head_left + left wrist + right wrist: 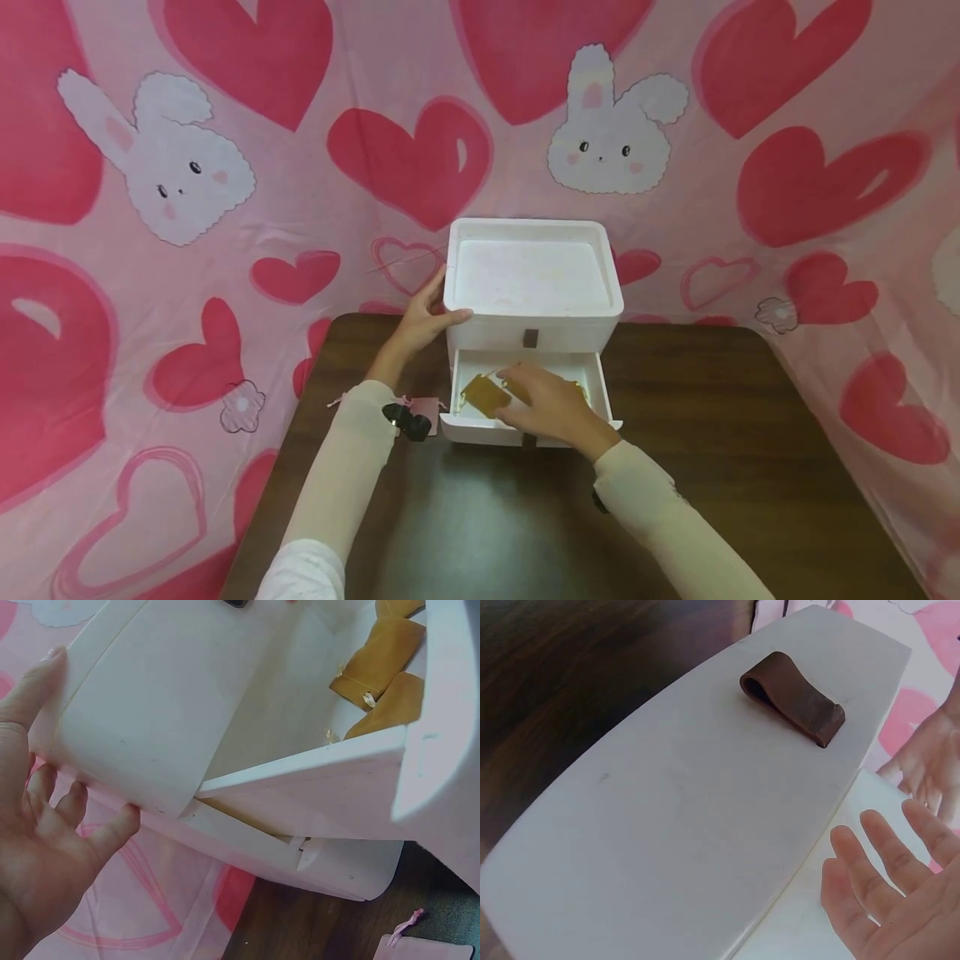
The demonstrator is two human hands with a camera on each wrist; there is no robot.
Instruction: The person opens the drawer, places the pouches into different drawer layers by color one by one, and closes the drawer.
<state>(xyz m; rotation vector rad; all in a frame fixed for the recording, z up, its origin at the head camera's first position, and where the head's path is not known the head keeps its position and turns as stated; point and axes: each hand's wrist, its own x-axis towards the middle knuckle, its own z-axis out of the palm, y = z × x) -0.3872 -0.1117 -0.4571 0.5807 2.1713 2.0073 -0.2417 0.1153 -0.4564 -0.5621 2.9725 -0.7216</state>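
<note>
right grip [546, 402] loosely spread, nothing seen in it; gold pouch [482, 395] inside pulled-out drawer [472, 430], just left of right grip, long axis slanting far-left to near-right; left grip [426, 323] farther, relaxed fingers touching white cabinet [491, 332]
</note>
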